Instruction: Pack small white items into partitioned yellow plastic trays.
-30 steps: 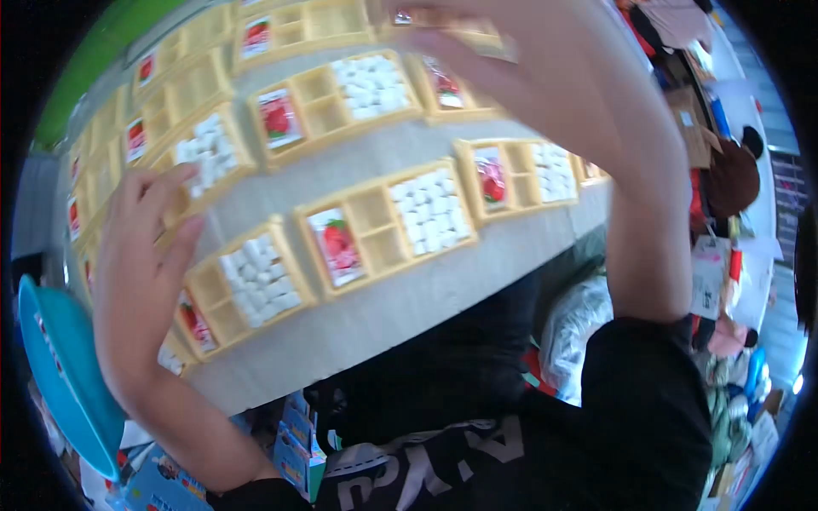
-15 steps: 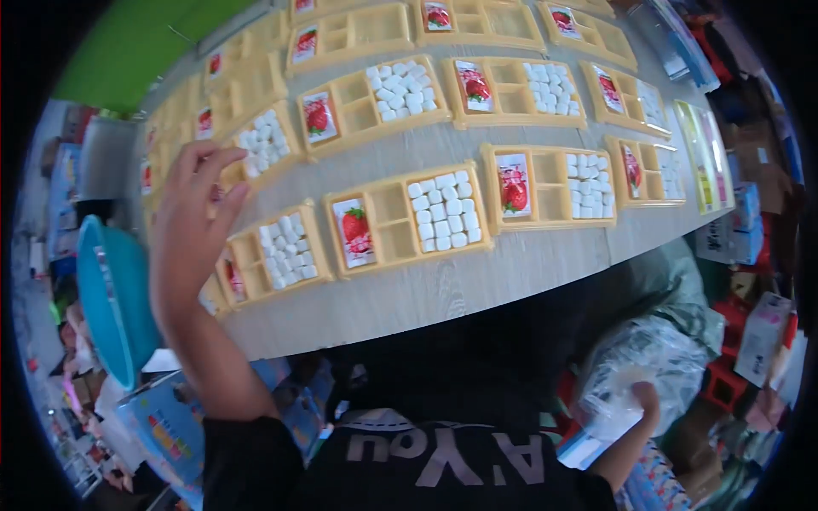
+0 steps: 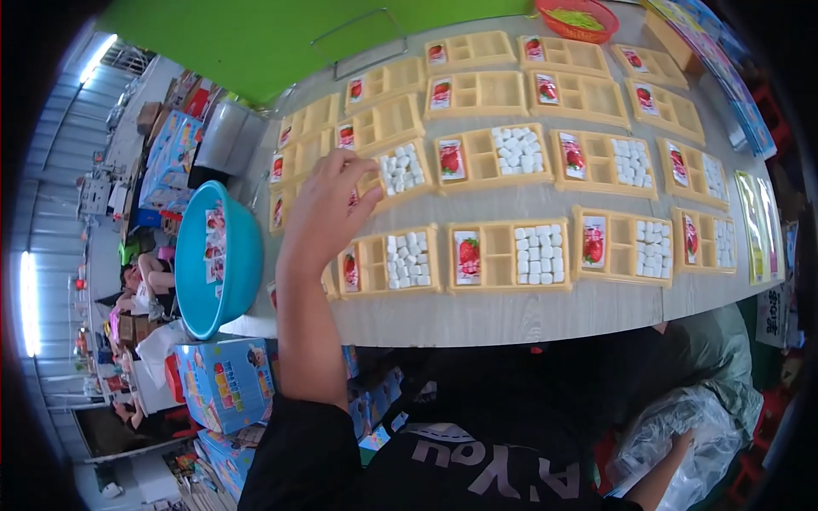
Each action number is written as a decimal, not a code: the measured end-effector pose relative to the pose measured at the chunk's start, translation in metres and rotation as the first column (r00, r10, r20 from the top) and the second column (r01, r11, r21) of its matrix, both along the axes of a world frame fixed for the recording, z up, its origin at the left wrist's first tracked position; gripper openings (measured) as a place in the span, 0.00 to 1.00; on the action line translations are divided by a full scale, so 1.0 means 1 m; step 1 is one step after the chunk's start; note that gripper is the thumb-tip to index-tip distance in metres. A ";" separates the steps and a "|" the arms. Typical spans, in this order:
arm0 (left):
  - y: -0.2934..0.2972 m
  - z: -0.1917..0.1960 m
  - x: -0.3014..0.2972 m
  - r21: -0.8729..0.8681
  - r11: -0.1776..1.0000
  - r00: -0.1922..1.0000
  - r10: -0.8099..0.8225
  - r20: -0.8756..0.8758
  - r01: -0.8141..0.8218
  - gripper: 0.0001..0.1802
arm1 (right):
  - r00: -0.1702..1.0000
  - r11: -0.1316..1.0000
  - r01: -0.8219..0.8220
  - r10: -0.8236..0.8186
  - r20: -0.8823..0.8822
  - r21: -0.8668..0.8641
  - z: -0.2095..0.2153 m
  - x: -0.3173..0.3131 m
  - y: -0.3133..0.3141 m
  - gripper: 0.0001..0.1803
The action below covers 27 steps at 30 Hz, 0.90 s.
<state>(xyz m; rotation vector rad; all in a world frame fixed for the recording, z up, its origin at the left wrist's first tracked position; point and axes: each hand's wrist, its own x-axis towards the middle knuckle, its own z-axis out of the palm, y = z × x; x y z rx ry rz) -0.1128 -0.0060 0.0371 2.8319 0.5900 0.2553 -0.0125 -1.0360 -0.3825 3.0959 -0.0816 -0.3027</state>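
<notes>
While near-row yellow trays [image 3: 509,255] on the desk [image 3: 511,315] hold white cubes, far trays [image 3: 477,92] remain unfilled. Left hand [image 3: 328,204], fingers spread, holds nothing. Right hand [image 3: 682,443] reaches into a plastic bag [image 3: 682,417]; grip unclear.

Table: I see a long pale worktop [image 3: 528,319] spanning my view, its edges bowed by the lens.
Far side: a bright green surface [image 3: 256,38] lies beyond the table (wall or board, I cannot tell which).
Left: I make out a hall with pale wall panels and glowing strip lights [image 3: 28,302].
Left floor: stacked blue printed cartons [image 3: 223,383] stand just beside the table edge.
Right: cluttered goods and a clear plastic bag [image 3: 682,434] sit low near the table.
</notes>
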 end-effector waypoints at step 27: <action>0.002 -0.020 -0.012 0.028 0.990 0.990 -0.138 0.038 0.137 0.26 | 0.996 0.993 -0.092 0.091 0.014 0.070 0.043 -0.022 0.027 0.35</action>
